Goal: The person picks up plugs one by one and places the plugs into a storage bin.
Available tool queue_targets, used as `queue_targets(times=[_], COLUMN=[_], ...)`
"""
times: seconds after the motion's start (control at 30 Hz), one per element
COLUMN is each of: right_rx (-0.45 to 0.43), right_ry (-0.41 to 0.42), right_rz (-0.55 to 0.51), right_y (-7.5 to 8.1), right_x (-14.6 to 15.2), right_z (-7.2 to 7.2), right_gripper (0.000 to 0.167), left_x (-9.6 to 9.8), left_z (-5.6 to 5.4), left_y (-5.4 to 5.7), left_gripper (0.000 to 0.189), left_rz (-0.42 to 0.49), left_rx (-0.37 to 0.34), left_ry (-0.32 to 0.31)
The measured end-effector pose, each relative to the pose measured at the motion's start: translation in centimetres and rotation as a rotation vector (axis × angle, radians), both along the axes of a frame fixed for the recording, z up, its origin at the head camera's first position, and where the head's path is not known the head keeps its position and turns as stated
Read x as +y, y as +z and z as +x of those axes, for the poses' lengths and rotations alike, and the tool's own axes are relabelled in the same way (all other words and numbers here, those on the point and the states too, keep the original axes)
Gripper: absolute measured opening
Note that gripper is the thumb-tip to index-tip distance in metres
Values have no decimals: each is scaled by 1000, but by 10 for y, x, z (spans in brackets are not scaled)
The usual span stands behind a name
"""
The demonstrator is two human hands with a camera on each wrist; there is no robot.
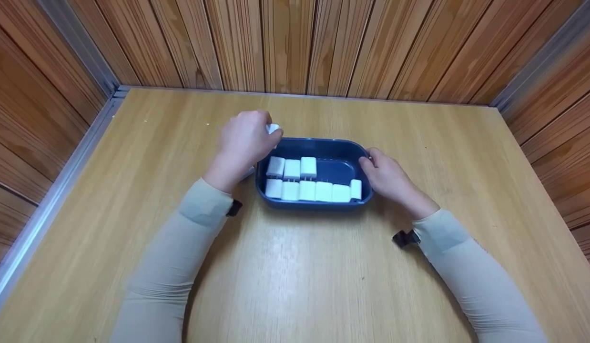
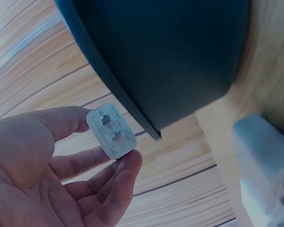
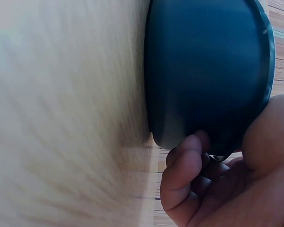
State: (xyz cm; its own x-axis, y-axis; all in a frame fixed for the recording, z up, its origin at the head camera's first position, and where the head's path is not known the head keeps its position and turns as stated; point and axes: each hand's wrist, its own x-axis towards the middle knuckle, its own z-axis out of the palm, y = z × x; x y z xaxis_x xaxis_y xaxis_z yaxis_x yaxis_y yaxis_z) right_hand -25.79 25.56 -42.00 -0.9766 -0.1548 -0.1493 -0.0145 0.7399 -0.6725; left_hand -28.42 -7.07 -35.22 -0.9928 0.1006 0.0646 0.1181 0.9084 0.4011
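Note:
My left hand [image 1: 245, 138] pinches a white plug adapter [image 2: 112, 131] between thumb and fingers, at the upper left corner of a dark blue tub [image 1: 307, 206]. Two metal prongs on the adapter face the left wrist camera. Inside the tub, several white adapters [image 1: 308, 190] form a full front row, and three more [image 1: 292, 169] stand in a second row behind its left part. The last one at the front right is turned narrow side up. My right hand [image 1: 390, 176] grips the tub's right end, thumb over the rim and fingers curled against the outer wall.
Another white adapter [image 2: 265, 165] lies on the table beside the tub's left end, mostly hidden by the left arm in the head view. The wooden table [image 1: 295, 276] meets wood-plank walls [image 1: 295, 47] at the back and sides.

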Motion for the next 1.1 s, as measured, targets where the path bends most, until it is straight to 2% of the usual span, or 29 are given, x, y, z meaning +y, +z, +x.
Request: queue_targets(times=[0.3,0.43,1.1], right_rx=[2,-5,19], right_ry=[-2,1,11], right_rz=[2,10,3], right_y=[0,0,1], right_x=[1,0,0], right_z=[1,1,-1], right_gripper=[55,56,53], left_x=[25,35,70], left_z=[6,10,10], left_y=[-1,0,3], left_gripper=[30,27,26], left_rz=[33,51,87], left_rx=[50,33,-47], left_ry=[-68,-96,-125])
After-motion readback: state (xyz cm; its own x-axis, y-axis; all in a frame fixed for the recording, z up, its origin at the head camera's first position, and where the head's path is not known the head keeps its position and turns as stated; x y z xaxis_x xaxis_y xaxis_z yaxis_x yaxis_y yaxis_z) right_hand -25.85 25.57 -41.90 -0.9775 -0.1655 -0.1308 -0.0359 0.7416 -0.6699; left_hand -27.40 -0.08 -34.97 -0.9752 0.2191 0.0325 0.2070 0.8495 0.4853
